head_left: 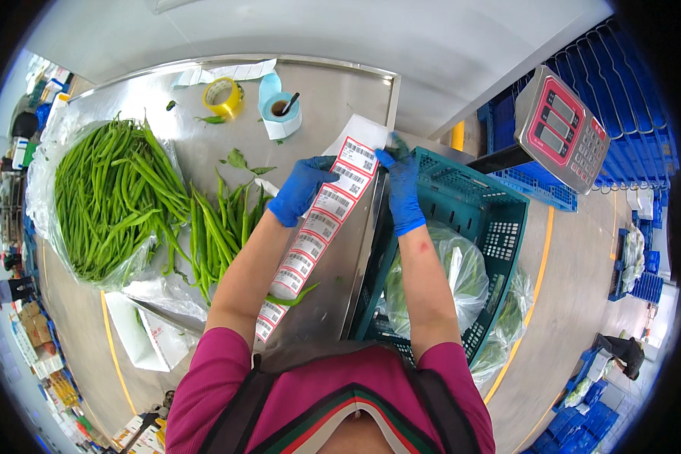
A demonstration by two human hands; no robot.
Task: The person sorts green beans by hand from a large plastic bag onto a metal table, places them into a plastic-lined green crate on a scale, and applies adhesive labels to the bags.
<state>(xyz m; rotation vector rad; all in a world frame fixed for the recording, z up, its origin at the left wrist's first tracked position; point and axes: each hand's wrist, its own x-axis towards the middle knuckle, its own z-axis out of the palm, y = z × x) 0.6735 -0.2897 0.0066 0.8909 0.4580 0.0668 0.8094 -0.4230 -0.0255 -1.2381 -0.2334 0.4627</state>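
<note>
A long strip of red-bordered labels (322, 214) with printed codes slants across the steel table. My left hand (303, 187), in a blue glove, pinches the strip's left edge near its upper part. At the upper right edge of the strip, my gloved right hand (404, 187) grips between thumb and fingers; its fingertips are slightly blurred. One green pepper (295, 297) lies across the strip's lower part. Left of my left forearm is a loose pile of long green peppers (224, 227). A large clear bag full of the same peppers (116, 198) stands farther left.
A green plastic crate (471, 187) at right holds a bagged green vegetable (442, 278). Beyond it stands a scale display (567, 130). Yellow tape (223, 97) and a label roll (284, 122) with a black pen (290, 103) sit at the back of the steel table (318, 91).
</note>
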